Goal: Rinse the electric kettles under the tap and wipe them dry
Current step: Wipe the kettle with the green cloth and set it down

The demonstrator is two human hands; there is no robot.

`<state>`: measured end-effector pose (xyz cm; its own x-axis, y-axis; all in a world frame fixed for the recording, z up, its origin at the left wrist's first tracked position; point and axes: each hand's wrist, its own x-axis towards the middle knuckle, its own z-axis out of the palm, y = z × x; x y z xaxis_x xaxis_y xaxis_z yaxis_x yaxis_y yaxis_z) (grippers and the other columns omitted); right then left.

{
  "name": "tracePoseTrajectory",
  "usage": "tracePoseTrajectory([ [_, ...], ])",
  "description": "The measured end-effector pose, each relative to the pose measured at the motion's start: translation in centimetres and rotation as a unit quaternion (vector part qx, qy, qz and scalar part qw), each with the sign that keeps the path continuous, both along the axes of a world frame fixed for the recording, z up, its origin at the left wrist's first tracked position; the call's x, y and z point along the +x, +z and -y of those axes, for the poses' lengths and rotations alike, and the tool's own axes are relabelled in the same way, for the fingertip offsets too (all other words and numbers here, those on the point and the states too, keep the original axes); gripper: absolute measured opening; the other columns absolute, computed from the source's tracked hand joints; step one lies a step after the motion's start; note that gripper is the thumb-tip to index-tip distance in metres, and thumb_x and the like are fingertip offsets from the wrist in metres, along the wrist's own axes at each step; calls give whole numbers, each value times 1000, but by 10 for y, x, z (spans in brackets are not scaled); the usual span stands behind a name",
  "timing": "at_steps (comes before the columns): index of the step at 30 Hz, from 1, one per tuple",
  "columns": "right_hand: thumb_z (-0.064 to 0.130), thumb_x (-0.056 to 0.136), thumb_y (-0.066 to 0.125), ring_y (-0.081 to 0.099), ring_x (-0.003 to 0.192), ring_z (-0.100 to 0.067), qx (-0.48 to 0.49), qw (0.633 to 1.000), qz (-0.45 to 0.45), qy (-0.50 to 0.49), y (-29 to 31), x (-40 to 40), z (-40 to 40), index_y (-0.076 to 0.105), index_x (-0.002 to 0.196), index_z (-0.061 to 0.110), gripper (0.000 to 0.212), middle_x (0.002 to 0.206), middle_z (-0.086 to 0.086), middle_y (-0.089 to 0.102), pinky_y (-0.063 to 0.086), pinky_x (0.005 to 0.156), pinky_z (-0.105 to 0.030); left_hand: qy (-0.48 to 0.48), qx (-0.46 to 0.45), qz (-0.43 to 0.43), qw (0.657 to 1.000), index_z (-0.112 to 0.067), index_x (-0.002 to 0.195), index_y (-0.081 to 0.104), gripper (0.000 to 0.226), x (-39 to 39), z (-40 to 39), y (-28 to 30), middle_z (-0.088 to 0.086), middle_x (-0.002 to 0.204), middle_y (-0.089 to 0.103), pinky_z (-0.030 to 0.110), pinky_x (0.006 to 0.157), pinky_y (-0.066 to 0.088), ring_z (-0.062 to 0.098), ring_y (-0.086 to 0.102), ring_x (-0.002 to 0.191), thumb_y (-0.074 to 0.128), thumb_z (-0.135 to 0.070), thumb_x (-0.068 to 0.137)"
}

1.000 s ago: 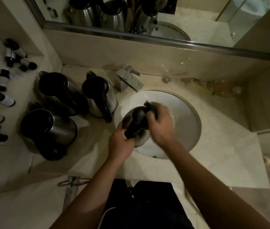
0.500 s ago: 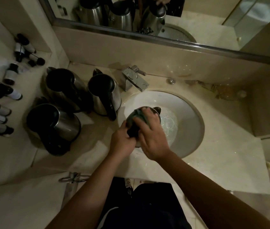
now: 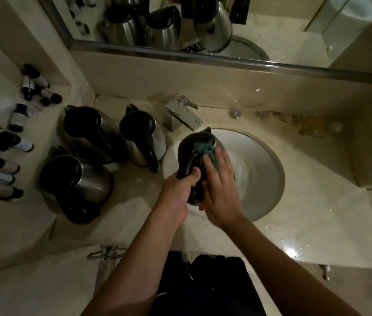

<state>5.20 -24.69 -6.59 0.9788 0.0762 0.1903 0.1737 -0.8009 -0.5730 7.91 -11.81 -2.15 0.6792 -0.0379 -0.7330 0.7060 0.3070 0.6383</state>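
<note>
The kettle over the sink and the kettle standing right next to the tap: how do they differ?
The held kettle is over the sink, gripped at its handle by the left hand; the counter kettle stands free on the counter, untouched. The held kettle leans toward the tap; the counter kettle stands upright. The right hand presses a green cloth on the held kettle; the counter kettle has none. Both have steel bodies, black lids and handles.

kettle [image 3: 194,144] base hidden by hands, bottle [image 3: 23,82] labels unreadable
</note>
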Motion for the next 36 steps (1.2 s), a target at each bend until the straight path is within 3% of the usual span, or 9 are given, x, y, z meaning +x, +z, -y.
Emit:
tracePoseTrajectory([
  [6,51,107,27,35,151,-28,186,961,48,-200,55,44,5,46,150,17,59,167,-9,28,42,115,-54,-64,9,109,992,-22,100,74,9,-4,-8,52,-10,88,78,20,72,55,6,71,89,67,-20,94],
  [9,38,105,34,25,155,-44,35,980,191,-38,56,22,-5,44,150,12,53,165,-19,25,30,122,-59,-61,-38,139,988,-23,100,77,15,-10,-11,71,1,101,78,36,86,51,19,69,103,68,-24,89],
  [12,34,105,40,24,152,-48,-91,952,277,98,47,13,8,40,151,13,51,158,-19,33,27,123,-61,-65,-79,142,985,-20,115,73,35,-16,-15,84,6,117,74,40,94,52,20,68,114,68,-29,82],
  [18,35,104,32,50,135,-23,193,958,113,-181,89,42,1,53,144,8,52,149,-15,47,47,107,-39,-35,-49,144,988,-20,102,75,17,-25,-18,102,-10,78,74,35,93,44,5,66,74,65,-25,89],
  [24,29,100,50,23,152,-49,-65,954,275,101,56,13,-4,44,148,16,51,158,-18,30,26,123,-62,1,-91,144,985,-18,89,80,20,-23,-21,113,4,105,78,34,89,52,18,71,108,67,-27,76],
  [28,26,103,40,43,140,-14,185,966,118,-137,93,33,-10,49,149,15,48,155,-12,42,38,114,-19,24,-103,141,984,-14,110,66,36,-26,-25,119,-5,85,76,34,91,48,7,73,86,66,-27,77],
  [30,27,102,37,45,135,-11,205,956,79,-195,96,34,-12,52,146,15,47,153,-7,44,38,108,-11,24,-99,144,984,-2,111,56,43,-28,-27,120,-9,75,73,28,80,50,1,70,71,65,-26,76],
  [34,27,104,42,32,152,-28,121,984,110,-69,60,-9,-21,41,153,17,50,166,-14,20,40,119,-42,32,-105,136,985,-6,108,63,35,-32,-29,118,2,89,78,24,60,57,8,73,73,64,-25,78],
  [36,26,105,38,35,146,-11,203,962,75,-169,58,-7,-25,43,150,21,46,161,-6,32,39,120,-37,28,-88,133,987,-16,104,71,29,-32,-26,119,15,81,70,33,73,57,14,73,76,64,-25,78],
])
